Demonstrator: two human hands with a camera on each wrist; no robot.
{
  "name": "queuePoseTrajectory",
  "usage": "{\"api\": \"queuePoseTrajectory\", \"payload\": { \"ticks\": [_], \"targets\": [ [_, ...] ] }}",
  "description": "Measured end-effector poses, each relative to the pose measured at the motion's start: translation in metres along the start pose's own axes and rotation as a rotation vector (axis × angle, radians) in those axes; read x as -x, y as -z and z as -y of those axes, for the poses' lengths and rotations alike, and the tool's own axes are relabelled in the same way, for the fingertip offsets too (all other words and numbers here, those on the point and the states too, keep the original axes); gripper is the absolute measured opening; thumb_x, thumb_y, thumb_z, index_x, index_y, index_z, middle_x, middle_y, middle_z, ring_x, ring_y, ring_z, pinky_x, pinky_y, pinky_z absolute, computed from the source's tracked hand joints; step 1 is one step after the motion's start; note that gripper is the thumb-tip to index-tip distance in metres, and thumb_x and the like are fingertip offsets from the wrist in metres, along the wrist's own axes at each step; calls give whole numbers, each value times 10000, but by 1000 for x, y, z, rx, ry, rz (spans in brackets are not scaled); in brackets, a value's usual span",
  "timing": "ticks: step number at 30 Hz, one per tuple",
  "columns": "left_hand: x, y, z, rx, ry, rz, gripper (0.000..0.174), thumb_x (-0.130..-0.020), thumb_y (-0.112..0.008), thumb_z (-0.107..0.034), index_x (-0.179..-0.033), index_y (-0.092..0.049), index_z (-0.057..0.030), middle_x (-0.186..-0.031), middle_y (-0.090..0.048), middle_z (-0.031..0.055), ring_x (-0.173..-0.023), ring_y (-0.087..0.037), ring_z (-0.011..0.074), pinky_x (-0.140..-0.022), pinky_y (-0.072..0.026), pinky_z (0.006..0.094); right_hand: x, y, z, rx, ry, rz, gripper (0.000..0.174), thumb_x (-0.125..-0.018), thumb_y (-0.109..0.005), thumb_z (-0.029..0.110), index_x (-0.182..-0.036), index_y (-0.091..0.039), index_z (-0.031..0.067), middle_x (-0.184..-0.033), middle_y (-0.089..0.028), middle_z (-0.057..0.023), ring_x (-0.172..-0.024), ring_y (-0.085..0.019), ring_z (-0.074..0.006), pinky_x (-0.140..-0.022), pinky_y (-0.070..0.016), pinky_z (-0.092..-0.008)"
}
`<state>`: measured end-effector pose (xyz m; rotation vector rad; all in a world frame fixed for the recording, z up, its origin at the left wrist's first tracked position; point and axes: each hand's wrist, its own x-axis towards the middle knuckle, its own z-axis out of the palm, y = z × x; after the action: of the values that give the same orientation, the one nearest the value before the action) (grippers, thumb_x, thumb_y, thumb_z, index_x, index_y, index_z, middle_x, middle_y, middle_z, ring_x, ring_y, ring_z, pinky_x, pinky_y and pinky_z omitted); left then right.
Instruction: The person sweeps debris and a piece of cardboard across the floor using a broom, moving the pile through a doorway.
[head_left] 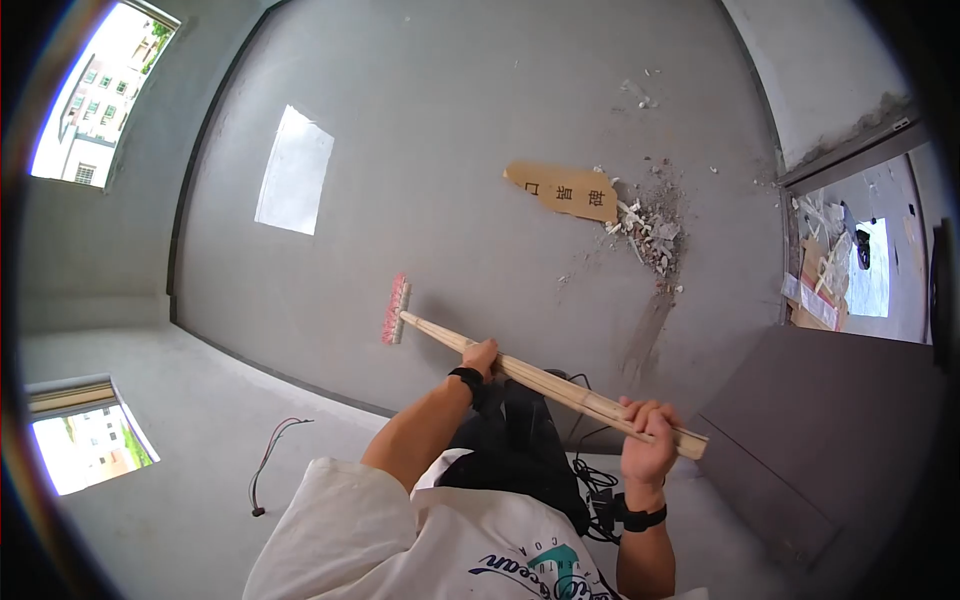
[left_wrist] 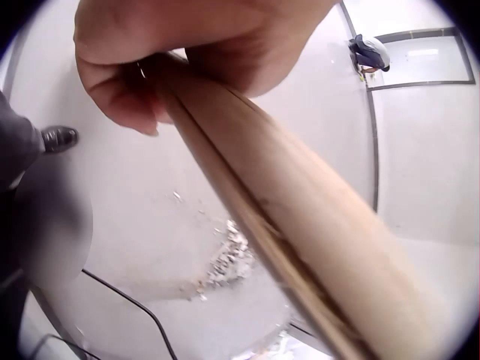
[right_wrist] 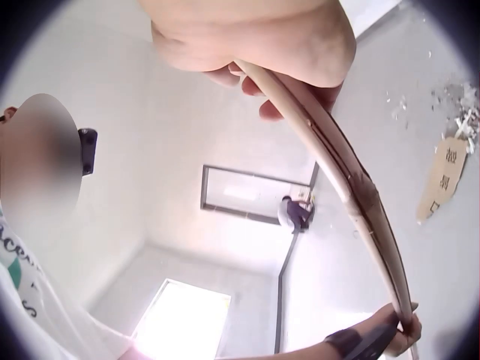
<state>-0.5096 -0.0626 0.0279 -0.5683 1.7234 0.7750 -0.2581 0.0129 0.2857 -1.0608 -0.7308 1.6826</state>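
A broom with a pink-and-white head (head_left: pixel 396 309) stands on the grey floor, left of centre in the head view. Its long, pale wooden handle (head_left: pixel 560 388) runs down to the right across the front of the person's body. My left hand (head_left: pixel 480 358) grips the handle partway along, nearer the head. Close to the far end, my right hand (head_left: pixel 648 440) wraps its fingers round the same handle. In the left wrist view a lengthwise gap shows in the handle (left_wrist: pixel 300 217), below the curled left fingers (left_wrist: pixel 120 97).
A rubble pile (head_left: pixel 655 235) lies beside a torn cardboard piece (head_left: pixel 565 190). Black cables (head_left: pixel 597 490) trail near the legs. A brown panel (head_left: pixel 820 430) stands at right, below a doorway with more scraps (head_left: pixel 825 260). Another person (right_wrist: pixel 295 214) crouches near a wall opening.
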Motion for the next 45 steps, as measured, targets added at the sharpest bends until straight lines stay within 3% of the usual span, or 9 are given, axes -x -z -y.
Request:
{"api": "queuePoseTrajectory", "payload": {
  "ticks": [2,5,9,14,23,37,39,41,45],
  "targets": [
    [-19,7,24,42,44,-1,277,-787,-532,-270,-893,-514,-15,-839,-588,120,-726,-608,227,-589,-499,339,8,-8,-12,64,14,47,154,-747,-446,53,-604,-389,61,-585,-429,-62,-630,-487,-200,-833,-413,-443],
    [-27,-14,72,-1433,-1140,234,325,-679,-655,-201,-907,-492,-37,-771,-623,140,-758,-627,284,-625,-501,380,17,-5,16,191,161,114,134,-723,-445,62,-603,-388,65,-572,-418,-50,-594,-464,-177,-775,-426,-411],
    [49,-127,90,-1324,-1151,330,308,-699,-636,-175,-897,-472,-5,-717,-597,129,-678,-619,278,-551,-471,370,21,8,99,348,303,60,168,-745,-439,148,-614,-343,104,-526,-349,-19,-523,-357,-137,-680,-375,-350],
    [142,-210,49,81,85,549,315,-795,-520,-224,-907,-514,71,-797,-575,121,-685,-604,232,-541,-489,354,22,-10,173,439,407,181,192,-804,-427,176,-640,-342,121,-570,-323,2,-565,-323,-105,-666,-299,-295],
    [218,-153,-20,187,97,602,302,-810,-551,-193,-926,-460,70,-846,-540,126,-666,-586,210,-545,-531,327,44,18,235,863,644,-481,237,-826,-443,174,-623,-328,130,-567,-305,-7,-563,-318,-108,-659,-294,-286],
    [-66,212,-88,559,43,-34,135,-794,-423,-162,-827,-484,-47,-733,-503,81,-647,-545,180,-514,-438,310,-40,-265,-128,154,-146,445,167,-769,-454,101,-615,-393,79,-582,-429,-51,-642,-480,-214,-809,-400,-443],
    [-83,209,-79,545,98,46,64,-754,-521,-117,-781,-502,-63,-690,-546,94,-597,-574,232,-509,-451,317,-25,-269,-128,203,-64,435,148,-754,-439,58,-609,-409,61,-565,-432,-51,-603,-481,-197,-791,-417,-429],
    [-93,181,-55,-922,-788,51,166,-722,-559,-110,-843,-511,-6,-807,-605,215,-780,-607,330,-596,-478,378,-20,-266,-100,212,29,355,138,-744,-430,57,-607,-415,52,-539,-421,-54,-563,-471,-189,-759,-433,-411],
    [-32,71,-74,-348,-622,196,184,-752,-545,-171,-757,-513,10,-658,-583,205,-618,-591,301,-561,-449,376,-12,-246,-20,315,223,278,151,-752,-443,134,-622,-385,85,-525,-379,-36,-531,-425,-161,-709,-436,-372]
  ]
}}
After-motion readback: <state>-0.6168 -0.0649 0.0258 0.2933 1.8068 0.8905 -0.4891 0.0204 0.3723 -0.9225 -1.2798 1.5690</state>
